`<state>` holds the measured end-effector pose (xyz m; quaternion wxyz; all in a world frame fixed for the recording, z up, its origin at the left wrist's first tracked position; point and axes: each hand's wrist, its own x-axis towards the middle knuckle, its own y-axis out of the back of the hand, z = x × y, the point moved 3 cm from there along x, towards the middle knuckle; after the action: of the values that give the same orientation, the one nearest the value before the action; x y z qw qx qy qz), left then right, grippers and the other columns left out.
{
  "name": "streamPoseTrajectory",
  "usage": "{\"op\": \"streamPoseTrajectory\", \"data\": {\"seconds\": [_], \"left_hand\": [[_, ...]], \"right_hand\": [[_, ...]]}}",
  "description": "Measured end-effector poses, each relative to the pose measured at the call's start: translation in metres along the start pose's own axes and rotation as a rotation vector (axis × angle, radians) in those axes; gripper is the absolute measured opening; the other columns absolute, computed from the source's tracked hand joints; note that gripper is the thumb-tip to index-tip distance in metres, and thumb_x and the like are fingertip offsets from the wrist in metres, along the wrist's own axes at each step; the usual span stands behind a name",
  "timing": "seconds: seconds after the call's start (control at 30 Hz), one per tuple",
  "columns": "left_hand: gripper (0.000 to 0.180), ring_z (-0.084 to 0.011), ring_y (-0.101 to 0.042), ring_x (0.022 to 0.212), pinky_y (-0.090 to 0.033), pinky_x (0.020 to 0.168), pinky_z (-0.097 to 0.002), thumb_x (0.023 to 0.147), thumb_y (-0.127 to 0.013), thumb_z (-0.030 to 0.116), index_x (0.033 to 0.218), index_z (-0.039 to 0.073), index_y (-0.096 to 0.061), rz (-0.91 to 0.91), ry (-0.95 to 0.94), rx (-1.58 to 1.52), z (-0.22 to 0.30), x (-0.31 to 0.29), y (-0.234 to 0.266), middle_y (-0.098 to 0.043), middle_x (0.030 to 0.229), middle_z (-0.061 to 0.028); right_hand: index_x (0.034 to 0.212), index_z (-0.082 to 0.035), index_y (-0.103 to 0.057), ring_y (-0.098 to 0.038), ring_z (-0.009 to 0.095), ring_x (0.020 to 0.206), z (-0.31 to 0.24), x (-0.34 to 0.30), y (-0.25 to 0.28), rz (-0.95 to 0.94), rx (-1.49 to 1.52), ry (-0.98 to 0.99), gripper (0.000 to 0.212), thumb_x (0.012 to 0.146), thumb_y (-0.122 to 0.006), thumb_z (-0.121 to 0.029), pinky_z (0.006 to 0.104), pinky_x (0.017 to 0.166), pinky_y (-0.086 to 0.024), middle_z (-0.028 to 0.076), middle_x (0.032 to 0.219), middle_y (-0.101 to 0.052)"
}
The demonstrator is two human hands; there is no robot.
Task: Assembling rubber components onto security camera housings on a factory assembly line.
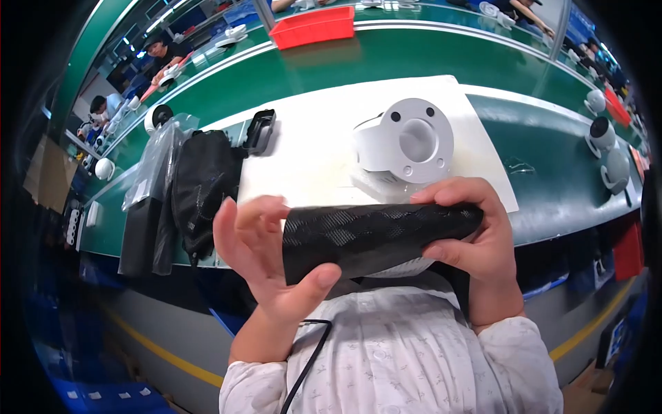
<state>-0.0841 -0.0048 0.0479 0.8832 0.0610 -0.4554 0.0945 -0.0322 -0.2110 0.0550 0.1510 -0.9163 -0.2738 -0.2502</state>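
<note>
A long black piece with a textured, mesh-like surface [379,234] is held level in front of my chest; whether it is a sleeve or a wrapped object I cannot make out. My right hand [476,228] pinches its right end, fingers along the top and thumb below. At the other end, my left hand [265,255] curves loosely around it, the thumb over the lower edge and a fingertip by the upper corner. Just beyond stands a white, rounded device [372,148] with a round base facing up, on a white mat [303,165].
Left of the mat lie a black pouch [203,186], clear plastic bags [152,165] and a black box-like piece [141,238]. A small black tray [261,131] sits at the mat's edge. Across the green bench [393,55] is a red bin [314,27]. White devices [614,169] stand right; other people work farther off.
</note>
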Motion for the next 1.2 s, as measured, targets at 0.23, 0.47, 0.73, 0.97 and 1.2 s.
{"op": "streamPoseTrajectory", "data": {"seconds": [0.23, 0.47, 0.73, 0.97, 1.2], "left_hand": [[0.081, -0.0268, -0.036, 0.119, -0.029, 0.098, -0.0356, 0.058, -0.071, 0.008, 0.127, 0.000, -0.028, -0.227, 0.867, -0.498, -0.003, -0.002, -0.013, -0.037, 0.126, -0.0188], [0.072, -0.0238, -0.038, 0.117, -0.032, 0.096, -0.0337, 0.061, -0.070, 0.002, 0.123, -0.001, -0.033, -0.196, 0.961, -0.668, -0.010, -0.005, -0.020, -0.038, 0.125, -0.0163], [0.050, -0.0174, -0.055, 0.089, -0.045, 0.078, -0.0278, 0.064, -0.066, -0.009, 0.107, 0.000, -0.043, -0.200, 0.611, -0.292, -0.026, -0.011, -0.024, -0.054, 0.101, -0.0126], [0.034, -0.0177, -0.055, 0.064, -0.042, 0.058, -0.0247, 0.055, -0.066, -0.014, 0.084, -0.001, -0.055, -0.190, 0.273, -0.204, -0.030, -0.010, -0.020, -0.059, 0.073, -0.0108], [0.025, -0.0178, -0.058, 0.071, -0.046, 0.063, -0.0260, 0.056, -0.066, -0.013, 0.079, -0.004, -0.059, -0.082, 0.834, -0.418, -0.039, -0.011, -0.031, -0.060, 0.078, -0.0113]], "right_hand": [[0.104, -0.004, -0.048, -0.052, 0.015, 0.095, 0.010, -0.007, 0.007, 0.074, -0.009, -0.197, 0.046, 0.064, -0.070, -0.001, 0.0269, 0.085, -0.040, 0.011, 0.101, -0.056], [0.114, -0.004, -0.037, -0.052, 0.015, 0.096, 0.022, -0.010, 0.012, 0.070, 0.038, -0.147, 0.056, 0.066, -0.067, 0.000, 0.0275, 0.085, -0.040, 0.013, 0.104, -0.054], [0.108, -0.002, -0.039, -0.053, 0.014, 0.095, 0.032, -0.014, 0.009, 0.095, -0.033, -0.063, 0.049, 0.068, -0.066, 0.004, 0.0269, 0.082, -0.043, 0.011, 0.101, -0.054], [0.090, -0.003, -0.048, -0.057, 0.011, 0.084, 0.038, -0.019, 0.007, 0.185, 0.181, -0.118, 0.027, 0.071, -0.063, 0.008, 0.0222, 0.075, -0.045, 0.008, 0.089, -0.058], [0.094, -0.003, -0.047, -0.057, 0.010, 0.083, 0.045, -0.023, 0.011, 0.179, 0.068, -0.050, 0.031, 0.071, -0.066, 0.004, 0.0211, 0.072, -0.044, 0.008, 0.089, -0.058]]}}
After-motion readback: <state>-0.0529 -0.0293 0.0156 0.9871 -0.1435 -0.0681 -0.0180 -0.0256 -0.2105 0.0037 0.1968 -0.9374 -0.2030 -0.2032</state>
